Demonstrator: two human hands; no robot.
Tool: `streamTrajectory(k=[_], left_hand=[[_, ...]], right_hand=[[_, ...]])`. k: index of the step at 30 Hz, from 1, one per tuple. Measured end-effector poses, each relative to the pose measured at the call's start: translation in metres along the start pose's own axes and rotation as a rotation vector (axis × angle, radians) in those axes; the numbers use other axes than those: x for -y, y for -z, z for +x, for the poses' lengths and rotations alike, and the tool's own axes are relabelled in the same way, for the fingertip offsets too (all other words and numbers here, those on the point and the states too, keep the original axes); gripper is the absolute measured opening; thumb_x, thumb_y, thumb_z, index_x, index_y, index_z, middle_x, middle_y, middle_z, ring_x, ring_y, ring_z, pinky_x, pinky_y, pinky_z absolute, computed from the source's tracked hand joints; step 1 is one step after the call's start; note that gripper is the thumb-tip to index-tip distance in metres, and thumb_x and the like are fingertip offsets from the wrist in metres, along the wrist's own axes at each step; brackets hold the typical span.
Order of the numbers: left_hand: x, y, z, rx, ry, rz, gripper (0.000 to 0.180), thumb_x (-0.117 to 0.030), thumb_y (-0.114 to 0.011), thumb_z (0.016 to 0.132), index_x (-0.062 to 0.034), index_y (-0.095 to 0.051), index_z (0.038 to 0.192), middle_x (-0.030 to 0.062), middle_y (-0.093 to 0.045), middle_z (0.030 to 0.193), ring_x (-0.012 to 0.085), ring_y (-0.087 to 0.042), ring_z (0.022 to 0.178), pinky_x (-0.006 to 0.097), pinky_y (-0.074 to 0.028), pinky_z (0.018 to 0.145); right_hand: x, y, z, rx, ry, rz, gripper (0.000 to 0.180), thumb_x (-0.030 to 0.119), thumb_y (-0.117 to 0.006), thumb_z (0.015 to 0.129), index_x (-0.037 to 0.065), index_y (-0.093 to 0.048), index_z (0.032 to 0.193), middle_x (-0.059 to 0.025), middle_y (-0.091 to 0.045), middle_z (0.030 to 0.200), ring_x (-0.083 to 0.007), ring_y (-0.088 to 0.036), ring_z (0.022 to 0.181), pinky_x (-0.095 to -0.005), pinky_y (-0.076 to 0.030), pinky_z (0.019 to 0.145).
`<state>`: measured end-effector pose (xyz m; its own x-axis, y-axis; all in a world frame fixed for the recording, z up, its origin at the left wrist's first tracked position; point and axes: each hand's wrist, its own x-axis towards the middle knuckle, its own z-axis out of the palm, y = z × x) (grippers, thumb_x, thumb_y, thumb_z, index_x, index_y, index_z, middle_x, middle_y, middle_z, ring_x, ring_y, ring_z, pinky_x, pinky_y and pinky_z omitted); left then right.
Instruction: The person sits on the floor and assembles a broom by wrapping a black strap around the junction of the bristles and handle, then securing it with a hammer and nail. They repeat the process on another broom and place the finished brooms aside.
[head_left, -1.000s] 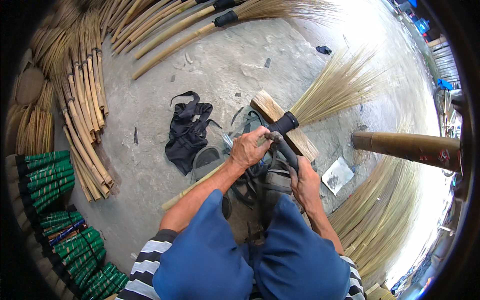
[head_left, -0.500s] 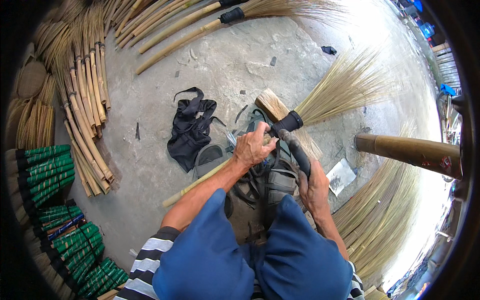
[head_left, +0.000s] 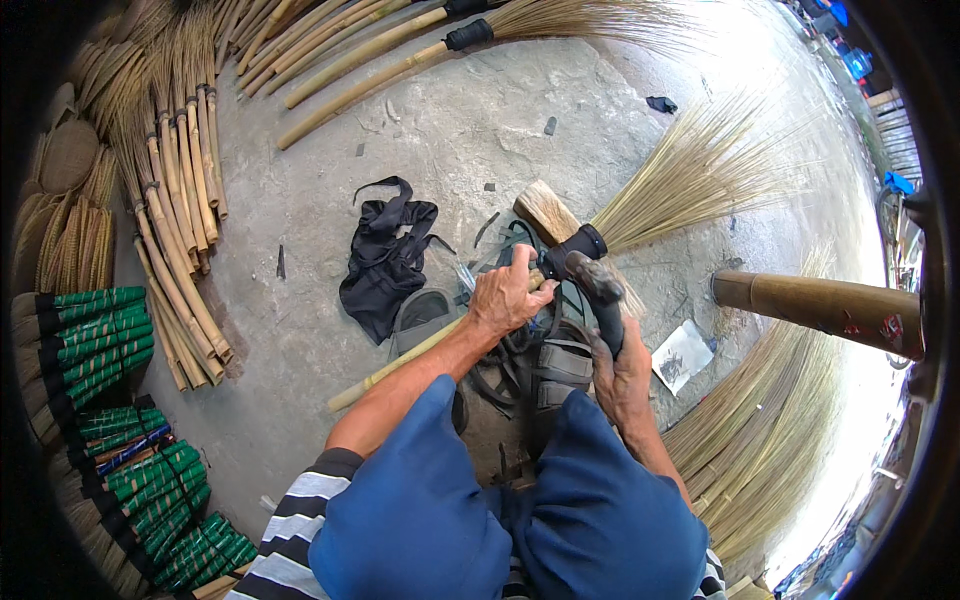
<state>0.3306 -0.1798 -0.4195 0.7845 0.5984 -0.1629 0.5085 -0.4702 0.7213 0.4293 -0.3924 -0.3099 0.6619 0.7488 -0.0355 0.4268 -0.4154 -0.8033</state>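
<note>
A broom lies slantwise in front of me, its straw bristles [head_left: 695, 180] fanning to the far right. A black binding [head_left: 575, 250] wraps its neck, which rests over a wooden block [head_left: 545, 212]. My left hand [head_left: 505, 298] is closed round the bamboo handle [head_left: 385, 378] just below the binding. In my right hand [head_left: 627, 372] is a dark hammer-like tool [head_left: 608, 308], gripped by its lower end. The tool's head is close against the binding; I cannot tell whether it touches. Sandalled feet [head_left: 565, 362] and dark straps are beneath my hands.
A black cloth bag [head_left: 388, 255] lies left of my hands. Bamboo-handled brooms [head_left: 365, 95] lie at the back and left. Green-wrapped handles [head_left: 100, 335] are stacked at the near left. A bamboo post [head_left: 810, 305], loose straw [head_left: 755, 430] and a paper sheet [head_left: 683, 357] are on the right.
The dark tool has turned in my right hand, so its head now shows beside the binding. My left hand keeps its hold on the broom handle. The view has shifted slightly.
</note>
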Motion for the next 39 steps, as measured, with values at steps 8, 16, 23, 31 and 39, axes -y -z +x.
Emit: streamTrajectory(k=[8, 16, 23, 31, 39], left_hand=[[0.000, 0.002, -0.001, 0.011, -0.003, 0.003, 0.061, -0.038, -0.083, 0.096, -0.0066, -0.048, 0.134, 0.0300, -0.077, 0.091, 0.0523, -0.078, 0.088, 0.060, -0.060, 0.076], [0.002, 0.002, 0.002, 0.032, 0.007, 0.024, 0.064, -0.039, -0.083, 0.095, -0.0059, -0.047, 0.135, 0.0310, -0.077, 0.094, 0.0528, -0.077, 0.089, 0.060, -0.060, 0.078], [0.003, 0.002, 0.001, 0.013, 0.006, 0.017, 0.067, -0.040, -0.083, 0.095, -0.0054, -0.046, 0.139, 0.0311, -0.078, 0.096, 0.0531, -0.077, 0.090, 0.061, -0.060, 0.079], [0.001, 0.003, -0.003, 0.042, 0.033, 0.019, 0.068, -0.041, -0.082, 0.095, -0.0057, -0.046, 0.140, 0.0312, -0.077, 0.094, 0.0530, -0.077, 0.089, 0.061, -0.060, 0.078], [0.001, 0.003, 0.000, 0.017, 0.003, 0.040, 0.068, -0.039, -0.084, 0.094, -0.0050, -0.047, 0.139, 0.0302, -0.078, 0.094, 0.0525, -0.078, 0.087, 0.061, -0.061, 0.076]], right_hand=[[0.003, 0.013, 0.001, 0.088, -0.138, -0.028, 0.029, 0.012, -0.071, 0.108, 0.004, -0.061, 0.134, -0.0265, -0.073, 0.103, -0.0434, -0.076, 0.096, -0.0463, -0.059, 0.085], [-0.004, 0.010, 0.018, 0.214, -0.042, -0.301, 0.029, 0.013, -0.073, 0.104, 0.005, -0.060, 0.129, -0.0276, -0.072, 0.104, -0.0511, -0.073, 0.097, -0.0529, -0.058, 0.079], [0.016, 0.008, 0.009, 0.012, -0.040, 0.053, 0.030, 0.019, -0.071, 0.110, 0.004, -0.061, 0.134, -0.0231, -0.072, 0.095, -0.0440, -0.074, 0.085, -0.0445, -0.058, 0.076], [0.008, 0.024, 0.024, 0.231, -0.153, -0.196, 0.033, 0.024, -0.071, 0.109, 0.002, -0.059, 0.130, -0.0284, -0.073, 0.090, -0.0489, -0.075, 0.086, -0.0529, -0.058, 0.075], [0.007, 0.011, 0.037, 0.329, -0.210, -0.328, 0.035, 0.023, -0.071, 0.109, 0.004, -0.059, 0.135, -0.0305, -0.073, 0.099, -0.0545, -0.073, 0.094, -0.0556, -0.058, 0.081]])
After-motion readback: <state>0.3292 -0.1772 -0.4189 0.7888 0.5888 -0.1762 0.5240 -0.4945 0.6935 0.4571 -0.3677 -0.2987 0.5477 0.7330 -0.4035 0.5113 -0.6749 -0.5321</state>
